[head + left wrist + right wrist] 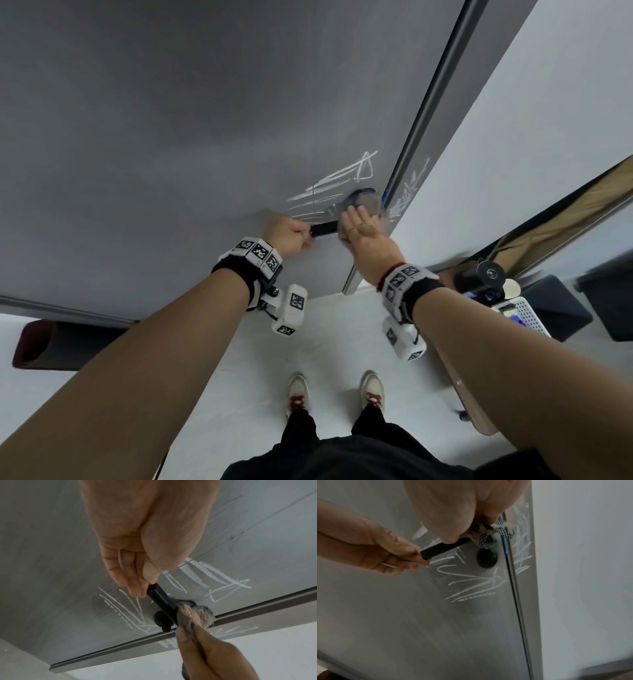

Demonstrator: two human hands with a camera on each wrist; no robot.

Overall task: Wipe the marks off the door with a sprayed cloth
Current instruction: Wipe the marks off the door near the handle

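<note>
The grey door carries white chalk-like marks round its black lever handle. My left hand grips the free end of the handle. My right hand presses a grey cloth against the door at the handle's base, by the door edge. More marks run along the frame strip.
A white wall adjoins the door on the right. A black round lock plate sits below the handle. At the right stand a dark bin, a white perforated basket and a black device. A dark mat lies at the left.
</note>
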